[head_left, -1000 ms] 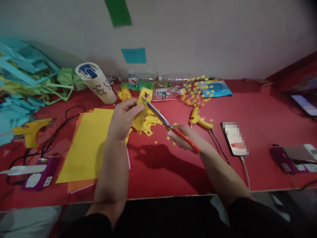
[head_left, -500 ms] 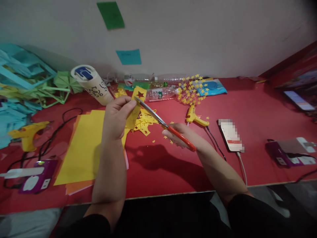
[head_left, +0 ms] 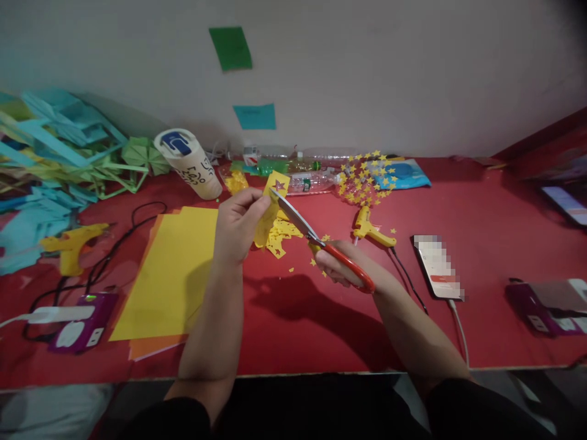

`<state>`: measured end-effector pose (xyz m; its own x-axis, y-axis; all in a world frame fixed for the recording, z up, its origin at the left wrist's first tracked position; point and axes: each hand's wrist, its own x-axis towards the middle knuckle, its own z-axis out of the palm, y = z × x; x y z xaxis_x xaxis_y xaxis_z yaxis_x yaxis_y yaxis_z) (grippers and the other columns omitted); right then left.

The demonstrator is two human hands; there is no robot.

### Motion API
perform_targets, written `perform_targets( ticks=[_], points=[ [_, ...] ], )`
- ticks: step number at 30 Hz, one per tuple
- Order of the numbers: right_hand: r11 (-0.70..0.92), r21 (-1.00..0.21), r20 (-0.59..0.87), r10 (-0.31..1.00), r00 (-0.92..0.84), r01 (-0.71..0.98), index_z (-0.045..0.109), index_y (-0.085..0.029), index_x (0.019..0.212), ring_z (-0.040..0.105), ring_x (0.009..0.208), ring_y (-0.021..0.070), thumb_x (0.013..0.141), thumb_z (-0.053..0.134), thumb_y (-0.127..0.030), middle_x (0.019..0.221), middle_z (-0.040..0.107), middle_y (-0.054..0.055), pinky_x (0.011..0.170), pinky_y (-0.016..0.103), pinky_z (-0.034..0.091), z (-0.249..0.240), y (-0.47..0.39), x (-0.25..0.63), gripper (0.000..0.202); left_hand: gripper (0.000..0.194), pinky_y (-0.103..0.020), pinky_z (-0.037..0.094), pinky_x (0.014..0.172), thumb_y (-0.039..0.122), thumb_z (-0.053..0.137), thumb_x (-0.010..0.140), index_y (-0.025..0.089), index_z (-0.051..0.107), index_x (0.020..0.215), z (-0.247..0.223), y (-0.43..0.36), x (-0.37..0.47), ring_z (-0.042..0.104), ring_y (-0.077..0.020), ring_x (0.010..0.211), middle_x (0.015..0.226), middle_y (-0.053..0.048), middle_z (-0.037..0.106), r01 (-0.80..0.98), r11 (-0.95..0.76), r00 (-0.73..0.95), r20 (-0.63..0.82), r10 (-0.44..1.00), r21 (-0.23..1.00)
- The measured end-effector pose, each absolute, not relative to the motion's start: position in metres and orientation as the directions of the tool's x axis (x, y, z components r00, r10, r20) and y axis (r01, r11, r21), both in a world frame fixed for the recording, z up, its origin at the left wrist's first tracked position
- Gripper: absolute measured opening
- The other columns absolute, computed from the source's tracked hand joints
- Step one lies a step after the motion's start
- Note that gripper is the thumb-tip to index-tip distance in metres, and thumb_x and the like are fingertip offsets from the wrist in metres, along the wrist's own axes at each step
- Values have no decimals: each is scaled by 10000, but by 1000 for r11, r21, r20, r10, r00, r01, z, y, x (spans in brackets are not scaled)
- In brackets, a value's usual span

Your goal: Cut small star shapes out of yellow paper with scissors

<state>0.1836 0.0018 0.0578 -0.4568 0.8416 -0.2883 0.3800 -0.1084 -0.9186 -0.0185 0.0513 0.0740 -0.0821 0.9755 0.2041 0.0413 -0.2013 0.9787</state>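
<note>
My left hand (head_left: pixel 241 223) pinches a narrow yellow paper strip (head_left: pixel 279 183) that has a star-shaped hole near its top. Red-handled scissors (head_left: pixel 299 223) are in my right hand (head_left: pixel 339 264), fingers wrapped round the handles, blades pointing up and left. The blade tips meet the strip beside my left fingertips. Below the strip, a pile of yellow paper scraps (head_left: pixel 280 235) with star cut-outs lies on the red table (head_left: pixel 302 330). A few small yellow stars (head_left: pixel 313 263) lie near my right hand.
Yellow sheets (head_left: pixel 160 275) lie left of my left forearm, near a glue gun (head_left: pixel 71 247) and cables. Behind stand a cup (head_left: pixel 192 168), plastic bottles (head_left: pixel 312 181) and a star-covered ball (head_left: pixel 364 178). Another glue gun (head_left: pixel 373 231) and a phone (head_left: pixel 435 266) are at right.
The whole view has shifted, so the table things appear further right and lower. Both hands still hold the strip and the scissors, whose blades look slightly wider apart.
</note>
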Motion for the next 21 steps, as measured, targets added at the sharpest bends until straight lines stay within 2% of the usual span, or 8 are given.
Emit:
perform_targets(
  ticks=[7, 14, 21],
  points=[
    [-221, -896, -382, 826, -414, 386, 343, -227, 591, 341, 328, 53, 835, 523, -510, 434, 344, -85, 309, 181, 269, 54, 2, 180, 415, 166, -206, 376, 490, 254, 591, 771, 193, 568, 619, 71, 51, -17, 430, -71, 536, 584, 26, 495, 59, -229, -86, 233, 969, 972],
    [-203, -911, -353, 834, -424, 358, 332, -235, 597, 327, 319, 52, 808, 543, -537, 429, 331, -93, 298, 182, 257, 53, -1, 180, 424, 163, -214, 379, 547, 264, 587, 771, 192, 579, 625, 73, 51, -20, 422, -75, 577, 612, 24, 491, 89, -235, -71, 242, 968, 968],
    [-130, -924, -297, 836, -461, 359, 344, -233, 606, 341, 331, 58, 824, 511, -592, 445, 339, -91, 318, 198, 258, 52, 0, 185, 452, 172, -212, 373, 520, 274, 595, 757, 187, 566, 611, 75, 51, -21, 415, -78, 563, 585, 23, 478, 90, -220, -49, 225, 973, 971]
  ],
)
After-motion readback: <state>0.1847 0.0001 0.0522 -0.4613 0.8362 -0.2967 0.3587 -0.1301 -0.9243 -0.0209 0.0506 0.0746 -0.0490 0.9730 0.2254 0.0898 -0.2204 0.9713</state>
